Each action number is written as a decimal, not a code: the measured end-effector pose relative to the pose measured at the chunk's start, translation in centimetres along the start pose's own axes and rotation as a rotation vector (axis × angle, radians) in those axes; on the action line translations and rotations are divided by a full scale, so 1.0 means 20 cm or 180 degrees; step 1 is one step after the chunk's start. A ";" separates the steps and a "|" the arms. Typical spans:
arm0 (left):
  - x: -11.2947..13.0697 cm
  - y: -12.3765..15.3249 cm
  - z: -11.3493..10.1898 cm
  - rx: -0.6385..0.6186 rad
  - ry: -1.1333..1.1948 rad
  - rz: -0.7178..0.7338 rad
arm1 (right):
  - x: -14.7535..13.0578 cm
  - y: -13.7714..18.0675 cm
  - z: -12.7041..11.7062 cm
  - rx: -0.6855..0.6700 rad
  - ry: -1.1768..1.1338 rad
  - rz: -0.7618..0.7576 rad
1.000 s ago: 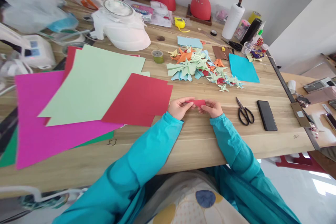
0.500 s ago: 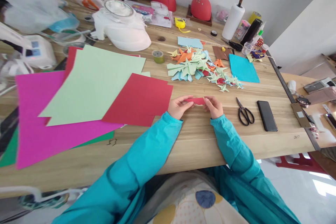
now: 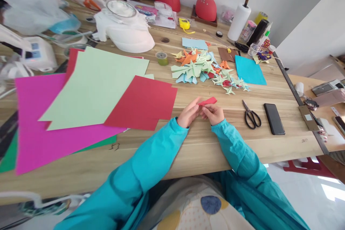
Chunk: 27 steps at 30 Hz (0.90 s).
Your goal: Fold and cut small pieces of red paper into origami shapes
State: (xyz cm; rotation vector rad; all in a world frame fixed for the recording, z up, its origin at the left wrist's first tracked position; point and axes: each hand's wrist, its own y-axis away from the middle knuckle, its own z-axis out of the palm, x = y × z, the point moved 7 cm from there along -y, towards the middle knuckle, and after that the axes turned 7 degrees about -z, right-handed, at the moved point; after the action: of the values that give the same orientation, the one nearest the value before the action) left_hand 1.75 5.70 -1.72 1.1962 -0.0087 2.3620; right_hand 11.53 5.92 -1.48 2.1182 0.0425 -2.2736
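A small folded piece of red paper is held between my two hands, just above the wooden table. My left hand is closed at its left end, with the fingers reaching up behind it. From below, my right hand pinches the same paper with thumb and fingertips. The paper's right end sticks up past the right fingers; its left end is partly hidden by the left hand. Beyond the hands lies a heap of folded paper pieces in green, orange, blue and red.
On the left, red sheets, a pale green sheet and a magenta sheet overlap. Black-handled scissors and a phone lie to the right. A tape roll and a blue square sheet sit farther back.
My hands have come closer together, the right moving left and the left moving right. The red paper, level before, now slants up to the right.
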 end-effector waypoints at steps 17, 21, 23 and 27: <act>0.12 0.03 -0.04 0.0803 -0.1583 0.0670 | -0.04 0.02 -0.01 0.0144 0.0255 -0.0380; 0.11 0.03 -0.06 0.0936 -0.1520 0.0596 | -0.05 0.01 -0.02 0.0191 0.0352 -0.0321; 0.10 0.03 -0.06 0.0955 -0.1394 0.0492 | -0.05 0.01 -0.03 0.0254 0.0320 -0.0281; 0.07 0.03 -0.07 0.0969 -0.1069 0.0321 | -0.04 0.00 -0.04 0.0250 0.0217 -0.0160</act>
State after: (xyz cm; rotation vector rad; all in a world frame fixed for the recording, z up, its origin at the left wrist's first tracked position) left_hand -0.30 6.11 -1.39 1.7658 0.1887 2.2735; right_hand 12.40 6.01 -0.74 2.2583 0.0083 -2.2657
